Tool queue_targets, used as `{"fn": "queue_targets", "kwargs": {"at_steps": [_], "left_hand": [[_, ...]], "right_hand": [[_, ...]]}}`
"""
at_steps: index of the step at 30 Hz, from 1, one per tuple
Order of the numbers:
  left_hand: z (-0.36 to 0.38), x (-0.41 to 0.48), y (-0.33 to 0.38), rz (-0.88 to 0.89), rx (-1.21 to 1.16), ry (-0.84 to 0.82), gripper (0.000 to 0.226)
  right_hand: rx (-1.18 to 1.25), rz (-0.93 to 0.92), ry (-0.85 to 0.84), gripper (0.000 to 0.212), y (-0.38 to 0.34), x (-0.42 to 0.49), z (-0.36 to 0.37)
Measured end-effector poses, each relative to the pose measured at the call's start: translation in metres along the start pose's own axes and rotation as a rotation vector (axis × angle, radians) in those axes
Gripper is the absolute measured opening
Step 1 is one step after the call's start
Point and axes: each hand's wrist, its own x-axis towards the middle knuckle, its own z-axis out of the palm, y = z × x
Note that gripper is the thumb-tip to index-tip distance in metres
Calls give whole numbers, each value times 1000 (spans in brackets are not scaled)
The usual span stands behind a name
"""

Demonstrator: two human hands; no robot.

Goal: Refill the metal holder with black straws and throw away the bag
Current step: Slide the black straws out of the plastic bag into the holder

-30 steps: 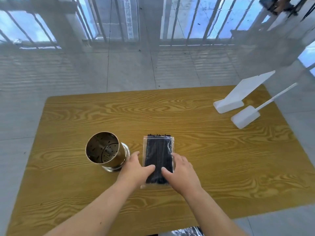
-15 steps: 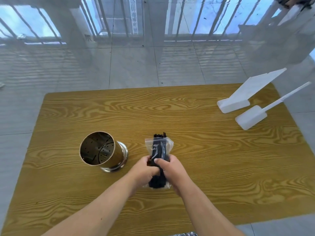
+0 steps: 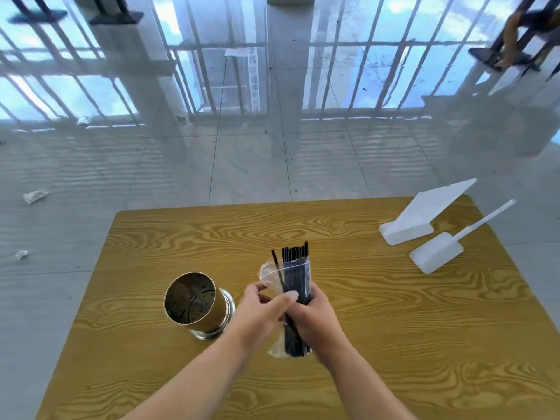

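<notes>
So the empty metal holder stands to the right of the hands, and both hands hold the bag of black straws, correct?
Not quite. The head view shows the empty metal holder to the left of the hands, not the right. The left hand and right hand do both hold the bag of black straws.

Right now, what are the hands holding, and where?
The right hand grips the bag of straws around its middle; the left hand pinches the bag's loose plastic near its open top.
</notes>
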Motion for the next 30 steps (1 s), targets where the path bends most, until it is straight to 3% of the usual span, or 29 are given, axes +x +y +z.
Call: {"fn": "queue_targets", "kwargs": {"at_steps": [4, 8, 11, 15, 20, 30], "left_hand": [[-8, -26, 52, 156, 29, -106, 57], [-21, -47, 86, 277, -35, 137, 18], [-34, -63, 103, 351, -25, 238, 9], [-55, -78, 117, 460, -40, 240, 18], [-84, -91, 120, 564, -56, 234, 29], [-136, -95, 127, 560, -33, 169, 17]], "right_hand": [[-181, -215, -103, 23, -62, -13, 18], [-265, -370, -193, 33, -109, -30, 46], [-272, -399, -231, 31, -123, -41, 62], [-214, -376, -278, 31, -129, -53, 85], [-219, -341, -296, 12, -122, -64, 112], [-272, -268, -232, 10, -131, -71, 151]]}}
